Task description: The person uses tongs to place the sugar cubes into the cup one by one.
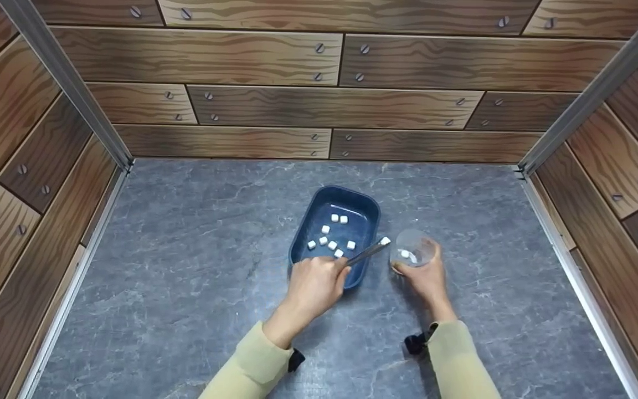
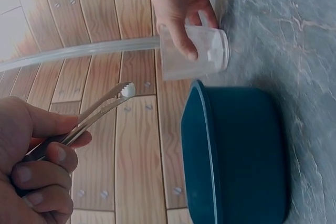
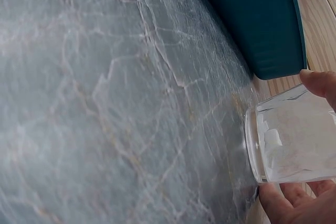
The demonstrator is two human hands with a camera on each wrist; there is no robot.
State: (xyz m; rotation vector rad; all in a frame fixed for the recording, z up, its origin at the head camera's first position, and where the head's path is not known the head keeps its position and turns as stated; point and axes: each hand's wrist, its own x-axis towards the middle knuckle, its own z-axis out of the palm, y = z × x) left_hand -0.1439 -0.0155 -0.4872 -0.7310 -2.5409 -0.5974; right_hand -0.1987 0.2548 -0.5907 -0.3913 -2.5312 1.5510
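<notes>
Though a Start Looked Made, Much Seemed Left

As the head view showed, eight white cubes (image 1: 325, 229) lay in the blue tray (image 1: 362, 224) in the middle of the frame, so a lot looked left to do. The left hand (image 1: 313, 284), just below the middle, squeezed metal tongs (image 1: 364, 254), and the tips pinched one more cube (image 1: 385, 241) just to the left of the clear cup (image 1: 416, 238). The right hand (image 1: 428, 274), right of the middle, had its thumb and fingers curled round that cup.

In the left wrist view, the pinched cube was left of the middle, and the cup was near the top, with a gap between them. That cube was not in the cup yet.

In the right wrist view, the cup was at the right edge, below the tray in the upper right. One cube (image 3: 273, 139) showed inside it, so my guess was that only a little was done.
</notes>
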